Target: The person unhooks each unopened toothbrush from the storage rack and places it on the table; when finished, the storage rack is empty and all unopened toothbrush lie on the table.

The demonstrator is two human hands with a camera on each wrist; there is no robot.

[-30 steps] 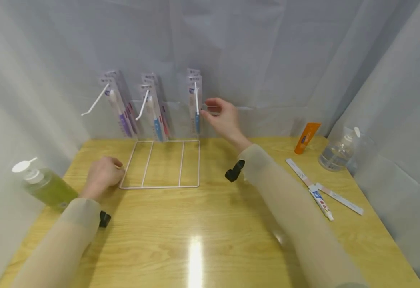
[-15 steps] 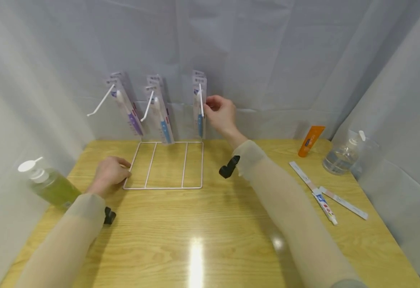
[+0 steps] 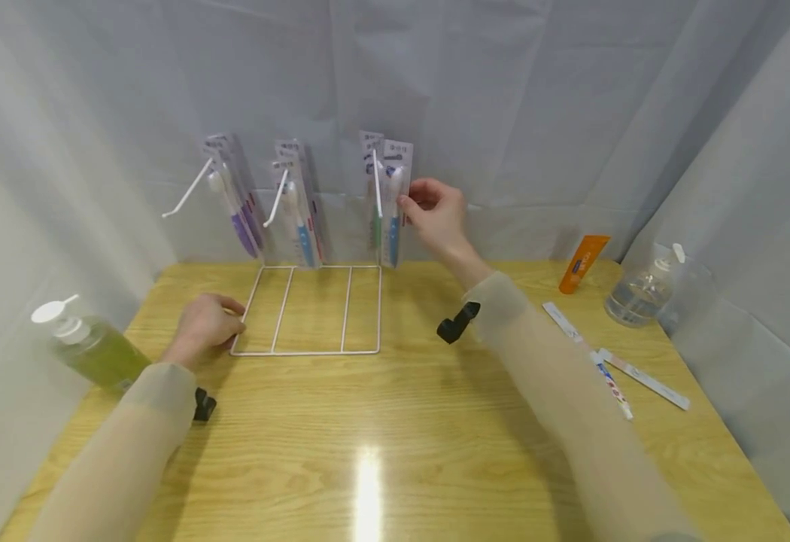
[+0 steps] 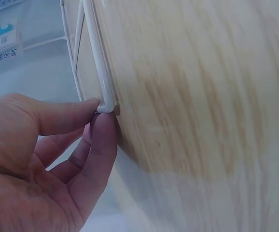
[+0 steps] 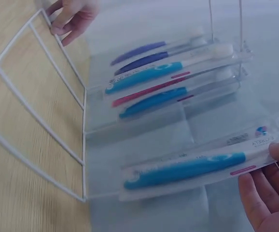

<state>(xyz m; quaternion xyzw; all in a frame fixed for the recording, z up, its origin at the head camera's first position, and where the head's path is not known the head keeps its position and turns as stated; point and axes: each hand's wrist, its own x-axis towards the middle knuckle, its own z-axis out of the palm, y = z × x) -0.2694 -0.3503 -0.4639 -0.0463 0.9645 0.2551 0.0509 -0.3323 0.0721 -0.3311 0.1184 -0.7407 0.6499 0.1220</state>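
Two hands are at work on a white wire rack [image 3: 310, 309] standing on the wooden surface [image 3: 395, 436]. The right hand [image 3: 439, 214] pinches the top of a packaged blue toothbrush [image 3: 393, 203], held just to the right of the rack's rightmost hook [image 3: 377, 184]. The right wrist view shows what the head view cannot: the thumb and fingertips [image 5: 262, 198] close on the card's upper end, and the blue handle [image 5: 185, 169] lies sealed inside a clear blister. Whether the pack is clear of the hook cannot be told.

The left hand [image 3: 205, 327] rests at the rack's near left corner. Only the left wrist view shows the grip: thumb and forefinger [image 4: 103, 140] pinch the rounded wire corner [image 4: 105, 104] where it meets the surface.

Further out, more packaged toothbrushes hang on the other hooks: purple ones [image 3: 235, 214] at the left, blue and red ones [image 3: 300, 222] in the middle.

A pump bottle [image 3: 86, 350] holding green liquid stands at the left edge. At the right stand an orange tube [image 3: 583, 263] and a clear pump bottle [image 3: 642, 293] partly filled with clear liquid.
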